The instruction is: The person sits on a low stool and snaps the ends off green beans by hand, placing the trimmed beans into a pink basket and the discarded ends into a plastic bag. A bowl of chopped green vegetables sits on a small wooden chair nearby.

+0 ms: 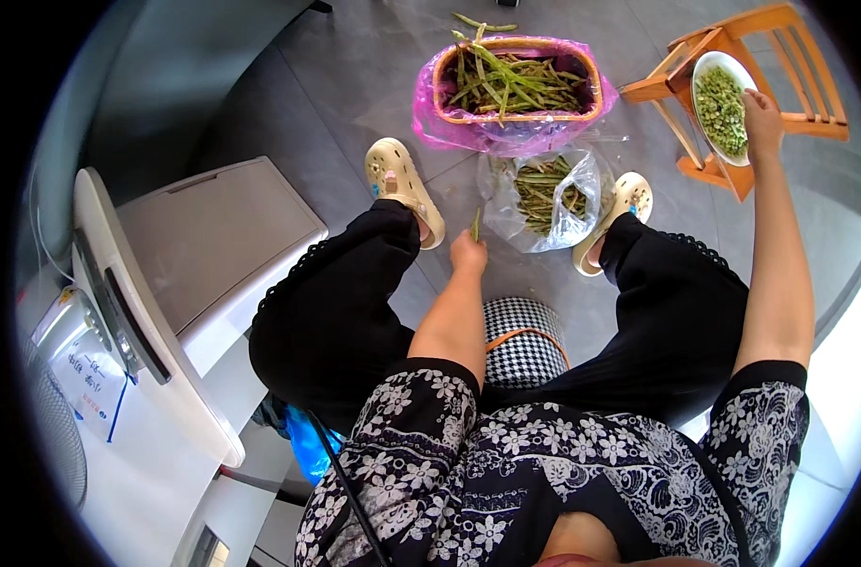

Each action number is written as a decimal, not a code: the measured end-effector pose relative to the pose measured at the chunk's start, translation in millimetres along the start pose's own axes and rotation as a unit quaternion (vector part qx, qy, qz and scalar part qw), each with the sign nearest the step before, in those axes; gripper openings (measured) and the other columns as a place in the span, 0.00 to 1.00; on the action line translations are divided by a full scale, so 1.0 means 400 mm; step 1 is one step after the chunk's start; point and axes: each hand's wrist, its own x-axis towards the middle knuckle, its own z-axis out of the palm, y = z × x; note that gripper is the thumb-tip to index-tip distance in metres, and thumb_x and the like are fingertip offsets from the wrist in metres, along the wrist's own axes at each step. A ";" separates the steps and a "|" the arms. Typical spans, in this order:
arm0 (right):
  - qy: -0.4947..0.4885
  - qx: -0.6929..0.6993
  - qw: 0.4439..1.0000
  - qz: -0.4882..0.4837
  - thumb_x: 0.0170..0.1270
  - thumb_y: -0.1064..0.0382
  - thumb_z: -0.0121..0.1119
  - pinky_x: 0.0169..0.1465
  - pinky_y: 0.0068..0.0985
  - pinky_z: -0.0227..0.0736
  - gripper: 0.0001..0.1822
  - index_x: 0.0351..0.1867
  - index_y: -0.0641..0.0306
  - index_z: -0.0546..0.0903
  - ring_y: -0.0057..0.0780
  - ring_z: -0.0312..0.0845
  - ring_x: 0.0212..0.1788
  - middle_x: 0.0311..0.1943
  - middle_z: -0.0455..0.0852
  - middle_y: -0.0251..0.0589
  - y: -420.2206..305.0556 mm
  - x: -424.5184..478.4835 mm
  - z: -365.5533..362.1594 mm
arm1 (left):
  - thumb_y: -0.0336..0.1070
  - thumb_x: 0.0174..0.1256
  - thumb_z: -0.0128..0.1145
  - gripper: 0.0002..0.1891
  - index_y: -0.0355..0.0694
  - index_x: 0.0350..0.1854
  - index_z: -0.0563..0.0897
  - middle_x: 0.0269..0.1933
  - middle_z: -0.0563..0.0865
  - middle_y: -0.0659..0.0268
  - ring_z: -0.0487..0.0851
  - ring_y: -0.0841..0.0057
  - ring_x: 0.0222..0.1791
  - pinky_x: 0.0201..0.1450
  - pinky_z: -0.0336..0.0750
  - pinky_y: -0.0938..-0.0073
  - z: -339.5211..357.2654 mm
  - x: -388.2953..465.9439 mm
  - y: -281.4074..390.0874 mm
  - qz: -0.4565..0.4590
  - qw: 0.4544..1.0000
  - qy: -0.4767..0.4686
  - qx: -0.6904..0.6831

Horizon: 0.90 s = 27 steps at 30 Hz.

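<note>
My left hand [469, 252] is closed around a green bean pod [476, 224], whose tip sticks out above the fingers. At the right, my right hand [763, 127] is at the rim of a white bowl [744, 74] of shelled green beans [720, 110]; whether its fingers hold anything I cannot tell. The bowl sits on a small wooden chair [742, 42]. A basket lined with a pink plastic bag [430, 131] holds many long pods [530, 85]. Below it, a clear plastic bag [576, 223] contains more pods [537, 188].
One loose pod [498, 27] lies on the grey tiled floor beyond the basket. My cream clogs [395, 173] flank the clear bag. Between my legs is a houndstooth-patterned stool [519, 354]. White furniture [154, 432] and a grey-topped cabinet [225, 234] stand at the left.
</note>
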 end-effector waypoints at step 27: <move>-0.097 0.262 0.956 -0.090 0.57 0.61 0.55 0.41 0.19 0.69 0.14 0.42 0.65 0.81 0.20 0.75 0.36 0.33 0.83 0.37 -0.269 -0.136 -0.045 | 0.34 0.54 0.56 0.09 0.31 0.30 0.77 0.27 0.82 0.58 0.80 0.69 0.26 0.32 0.74 0.68 -0.029 0.147 0.044 -0.077 0.868 0.294 -0.393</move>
